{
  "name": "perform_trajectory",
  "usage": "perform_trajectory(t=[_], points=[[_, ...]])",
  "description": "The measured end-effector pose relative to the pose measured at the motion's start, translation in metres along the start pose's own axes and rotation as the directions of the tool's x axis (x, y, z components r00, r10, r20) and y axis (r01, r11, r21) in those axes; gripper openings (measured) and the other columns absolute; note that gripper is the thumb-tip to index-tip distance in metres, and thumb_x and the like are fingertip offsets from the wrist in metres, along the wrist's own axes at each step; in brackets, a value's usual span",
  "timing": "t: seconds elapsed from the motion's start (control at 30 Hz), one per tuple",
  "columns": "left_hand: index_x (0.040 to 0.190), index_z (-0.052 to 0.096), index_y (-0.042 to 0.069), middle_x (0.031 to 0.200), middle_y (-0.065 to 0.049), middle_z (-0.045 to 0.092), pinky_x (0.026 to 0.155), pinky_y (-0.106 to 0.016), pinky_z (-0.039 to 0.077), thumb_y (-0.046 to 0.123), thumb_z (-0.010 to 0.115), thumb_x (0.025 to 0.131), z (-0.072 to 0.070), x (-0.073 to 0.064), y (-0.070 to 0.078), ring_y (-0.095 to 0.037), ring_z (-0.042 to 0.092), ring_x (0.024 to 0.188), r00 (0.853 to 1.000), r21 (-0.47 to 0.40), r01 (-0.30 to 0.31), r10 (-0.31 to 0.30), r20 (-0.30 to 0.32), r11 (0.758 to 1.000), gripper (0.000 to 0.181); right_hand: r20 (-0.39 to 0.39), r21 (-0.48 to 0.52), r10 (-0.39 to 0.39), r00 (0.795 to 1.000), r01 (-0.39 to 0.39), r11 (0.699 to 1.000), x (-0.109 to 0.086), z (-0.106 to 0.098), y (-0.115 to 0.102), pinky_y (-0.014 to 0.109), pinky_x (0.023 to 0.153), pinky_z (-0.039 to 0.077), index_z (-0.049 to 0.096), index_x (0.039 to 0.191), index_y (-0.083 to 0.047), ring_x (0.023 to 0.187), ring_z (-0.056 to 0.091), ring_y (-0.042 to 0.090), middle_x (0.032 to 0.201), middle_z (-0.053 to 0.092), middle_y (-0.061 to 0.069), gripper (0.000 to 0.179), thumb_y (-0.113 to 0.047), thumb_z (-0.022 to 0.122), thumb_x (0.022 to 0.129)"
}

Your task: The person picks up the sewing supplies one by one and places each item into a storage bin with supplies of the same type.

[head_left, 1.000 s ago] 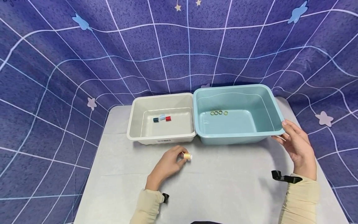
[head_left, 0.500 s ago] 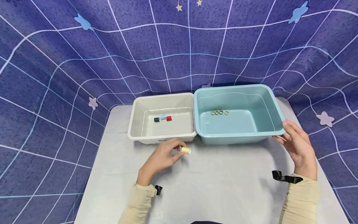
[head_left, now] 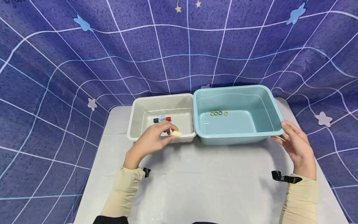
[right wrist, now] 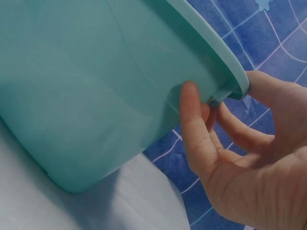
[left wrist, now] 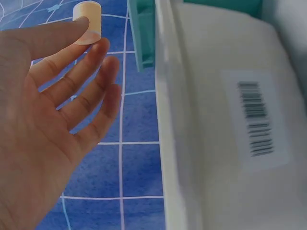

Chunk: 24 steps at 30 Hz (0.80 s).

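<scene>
My left hand (head_left: pixel 153 139) pinches a small spool of yellow thread (head_left: pixel 177 134) between thumb and fingertips, over the front rim of the white bin (head_left: pixel 179 136). In the left wrist view, the yellow spool (left wrist: pixel 88 21) stands upright in the pinch, the other fingers spread loosely. Inside the white bin lie a dark green spool (head_left: pixel 155 120), a light blue spool (head_left: pixel 162 118) and a red spool (head_left: pixel 168 119). At the right, my right hand (head_left: pixel 298 146) grips the front right corner of the light teal basin (head_left: pixel 237 135); the right wrist view shows its fingers about the basin's rim (right wrist: pixel 225 52).
Several small greenish rings (head_left: pixel 220 113) lie on the basin's floor. Both containers stand side by side on a white-covered table (head_left: pixel 212 180), against a purple star-patterned curtain (head_left: pixel 179 40). A barcode label (left wrist: pixel 256 120) is on the white bin's front.
My left hand has carried the yellow spool up from near the table, forward and leftward to the white bin's front rim. The right hand stays at the basin's corner.
</scene>
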<state>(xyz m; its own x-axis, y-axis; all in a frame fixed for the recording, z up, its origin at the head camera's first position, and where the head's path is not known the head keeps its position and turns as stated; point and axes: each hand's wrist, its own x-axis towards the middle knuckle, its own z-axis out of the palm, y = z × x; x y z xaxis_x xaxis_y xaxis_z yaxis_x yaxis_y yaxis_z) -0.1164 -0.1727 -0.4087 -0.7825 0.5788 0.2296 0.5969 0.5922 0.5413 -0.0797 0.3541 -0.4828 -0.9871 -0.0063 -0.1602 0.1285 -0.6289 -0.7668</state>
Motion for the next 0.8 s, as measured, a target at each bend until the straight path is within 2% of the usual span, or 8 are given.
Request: perform_trajectory(t=[0.17,0.27,0.33,0.43,0.57,0.8], points=[[0.117,0.071,0.025,0.103,0.010,0.069,0.079,-0.032,0.055,0.021,0.077,0.095,-0.018,0.018,-0.009,-0.009,0.064,0.092,1.000,0.026,0.003,-0.003,0.017,1.000,0.023,0.012,-0.004,0.000,1.000,0.000,1.000,0.000,0.000,0.000,0.035,0.077,0.066,0.072,0.120,-0.006,0.093,0.078,0.021,0.107,0.079,0.007,0.028,-0.004,0.046,0.109],[0.118,0.072,0.023,0.103,0.008,0.071,0.080,-0.035,0.056,0.018,0.077,0.095,-0.030,0.031,-0.012,-0.010,0.065,0.092,0.999,0.014,-0.008,0.008,0.031,1.000,0.024,0.012,0.004,0.004,1.000,-0.004,1.000,-0.001,0.001,-0.001,0.036,0.077,0.066,0.073,0.120,-0.007,0.093,0.078,0.022,0.108,0.079,0.007,0.029,-0.004,0.046,0.109],[0.118,0.072,0.021,0.102,0.006,0.071,0.082,-0.035,0.057,0.017,0.078,0.094,-0.037,0.040,-0.014,-0.010,0.065,0.090,0.999,-0.011,-0.019,0.019,0.040,1.000,0.025,0.013,0.009,0.005,1.000,-0.005,1.000,-0.001,0.001,-0.001,0.036,0.077,0.066,0.073,0.121,-0.007,0.093,0.078,0.022,0.108,0.079,0.007,0.030,-0.004,0.046,0.109],[0.116,0.073,0.019,0.097,0.003,0.073,0.086,-0.035,0.057,0.013,0.078,0.094,-0.045,0.051,-0.019,-0.011,0.066,0.088,0.998,-0.099,-0.026,0.031,0.049,0.995,0.023,0.013,0.012,0.004,1.000,-0.005,1.000,-0.001,0.000,0.000,0.036,0.077,0.066,0.073,0.121,-0.006,0.093,0.078,0.022,0.110,0.079,0.007,0.030,-0.003,0.046,0.109],[0.114,0.074,0.019,0.096,0.002,0.074,0.086,-0.035,0.056,0.011,0.076,0.095,-0.053,0.063,-0.026,-0.011,0.066,0.087,0.998,-0.168,-0.017,0.028,0.062,0.986,0.021,0.017,0.015,0.005,1.000,-0.005,1.000,-0.001,0.000,0.000,0.036,0.077,0.066,0.073,0.122,-0.006,0.094,0.078,0.023,0.110,0.079,0.007,0.031,-0.003,0.045,0.109],[0.116,0.074,0.014,0.106,0.000,0.074,0.086,-0.035,0.057,0.012,0.077,0.094,-0.063,0.080,-0.040,-0.014,0.067,0.090,0.995,-0.125,-0.004,0.016,0.096,0.992,0.022,0.028,0.012,0.008,1.000,-0.008,1.000,0.000,0.000,0.000,0.036,0.078,0.066,0.072,0.122,-0.006,0.093,0.078,0.023,0.110,0.079,0.008,0.030,-0.004,0.045,0.109]])
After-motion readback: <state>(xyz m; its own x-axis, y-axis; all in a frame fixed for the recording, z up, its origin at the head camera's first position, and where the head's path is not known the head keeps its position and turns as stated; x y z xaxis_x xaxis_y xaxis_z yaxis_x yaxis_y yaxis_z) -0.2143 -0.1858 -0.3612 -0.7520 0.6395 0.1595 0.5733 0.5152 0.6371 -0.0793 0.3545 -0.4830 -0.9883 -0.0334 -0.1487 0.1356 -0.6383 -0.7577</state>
